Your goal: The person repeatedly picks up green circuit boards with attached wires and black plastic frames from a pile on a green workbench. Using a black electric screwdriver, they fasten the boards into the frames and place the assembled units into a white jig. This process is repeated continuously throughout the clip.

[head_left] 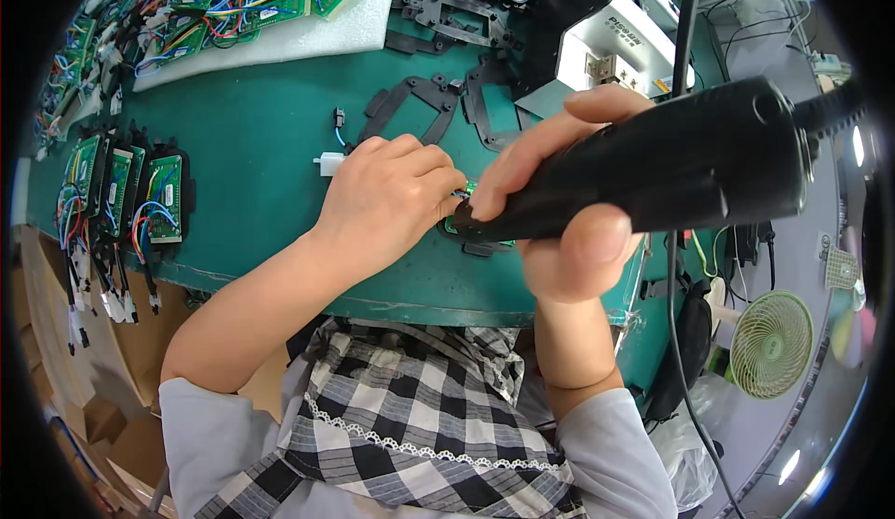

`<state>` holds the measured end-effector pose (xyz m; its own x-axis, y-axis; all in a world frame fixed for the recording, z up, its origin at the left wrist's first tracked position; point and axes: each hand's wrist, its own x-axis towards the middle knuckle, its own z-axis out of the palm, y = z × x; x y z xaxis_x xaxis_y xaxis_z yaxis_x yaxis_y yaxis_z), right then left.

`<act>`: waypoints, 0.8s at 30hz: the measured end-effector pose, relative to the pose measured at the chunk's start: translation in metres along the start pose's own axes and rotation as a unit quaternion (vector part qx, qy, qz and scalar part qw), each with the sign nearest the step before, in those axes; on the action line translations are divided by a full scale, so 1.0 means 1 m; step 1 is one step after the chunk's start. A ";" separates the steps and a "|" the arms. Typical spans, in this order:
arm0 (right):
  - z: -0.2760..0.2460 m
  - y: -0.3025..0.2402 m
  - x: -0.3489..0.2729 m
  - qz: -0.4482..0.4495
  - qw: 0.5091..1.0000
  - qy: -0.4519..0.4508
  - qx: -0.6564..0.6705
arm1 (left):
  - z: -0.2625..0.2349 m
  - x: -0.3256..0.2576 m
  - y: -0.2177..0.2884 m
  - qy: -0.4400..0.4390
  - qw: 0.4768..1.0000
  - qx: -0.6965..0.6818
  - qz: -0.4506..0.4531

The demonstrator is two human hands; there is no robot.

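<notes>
My right hand (564,267) is wrapped round a thick black electric screwdriver (671,169), whose narrow end points left and down at the bench. Under that end lies a small green circuit board (451,226), mostly hidden by the tool and my fingers. My left hand (378,197) is closed at the board's left side, fingertips pressed together on it and its wires. A white plug (330,164) and a small black plug (339,118) stick out beyond the left hand. The screwdriver's tip and any screw are hidden.
Several wired boards in black frames (166,199) stand at the left edge of the green bench (252,137). More boards (280,6) pile on white foam (359,29). Loose black frames (410,104) lie ahead, beside a white-and-black machine (611,43). A cable (673,323) hangs at right.
</notes>
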<state>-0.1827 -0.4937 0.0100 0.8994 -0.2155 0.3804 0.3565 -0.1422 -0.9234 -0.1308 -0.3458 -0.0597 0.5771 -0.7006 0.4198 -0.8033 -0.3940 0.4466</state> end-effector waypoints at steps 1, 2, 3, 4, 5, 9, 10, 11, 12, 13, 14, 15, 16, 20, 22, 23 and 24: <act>0.001 -0.001 -0.001 -0.001 1.000 -0.005 0.002 | -0.001 0.000 0.000 -0.006 1.000 0.005 -0.002; 0.002 -0.001 -0.002 -0.002 1.000 -0.009 0.005 | -0.001 -0.001 0.000 -0.001 1.000 0.010 -0.001; 0.002 -0.001 -0.003 -0.003 1.000 -0.010 0.006 | -0.001 -0.001 0.001 0.005 1.000 0.014 0.002; 0.001 0.000 -0.004 -0.004 1.000 -0.012 0.007 | 0.000 -0.001 0.001 0.010 1.000 0.018 0.005; 0.001 0.002 -0.005 -0.005 1.000 -0.014 0.010 | 0.000 0.000 0.002 0.025 1.000 -0.003 0.002; 0.001 0.009 -0.005 -0.008 0.999 -0.029 0.032 | 0.006 -0.003 0.000 0.044 0.999 0.004 0.015; 0.000 0.010 -0.004 -0.008 0.999 -0.030 0.036 | 0.006 -0.002 -0.001 0.045 0.999 0.011 0.026; -0.001 0.010 -0.003 -0.009 0.999 -0.026 0.038 | 0.007 -0.002 -0.002 0.047 0.998 0.018 0.036; -0.002 0.010 -0.001 -0.010 0.999 -0.012 0.046 | 0.003 0.000 -0.001 0.000 1.000 0.011 0.007; -0.004 0.010 0.002 -0.008 0.998 0.020 0.064 | 0.004 -0.001 -0.002 0.014 1.000 0.005 0.022; -0.010 0.008 0.006 -0.005 0.994 0.062 0.088 | 0.005 -0.004 -0.004 -0.008 1.000 -0.019 0.015; -0.022 0.005 0.009 -0.001 0.984 0.116 0.136 | 0.006 -0.003 -0.003 -0.031 0.998 -0.049 0.014; -0.032 0.004 0.011 -0.002 0.968 0.148 0.201 | -0.002 -0.004 0.001 -0.006 0.999 -0.036 0.009; -0.077 0.007 0.019 0.025 0.939 0.127 0.318 | 0.009 -0.003 0.017 -0.061 0.998 0.012 0.022; -0.086 0.015 0.018 0.033 0.926 0.080 0.367 | 0.001 0.005 0.016 -0.085 0.995 -0.030 0.030; -0.090 0.021 0.019 0.034 0.918 0.050 0.392 | 0.006 0.001 0.013 -0.043 0.998 -0.034 0.039; -0.092 0.029 0.019 0.032 0.910 0.038 0.412 | 0.004 0.000 0.014 -0.026 0.998 -0.015 0.047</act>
<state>-0.1790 -0.5912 -0.0046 0.9159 -0.2682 0.2986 0.4011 0.6385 -0.6569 -0.1425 -0.3534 -0.0568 0.4907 -0.7636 0.4195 -0.8481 -0.3082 0.4311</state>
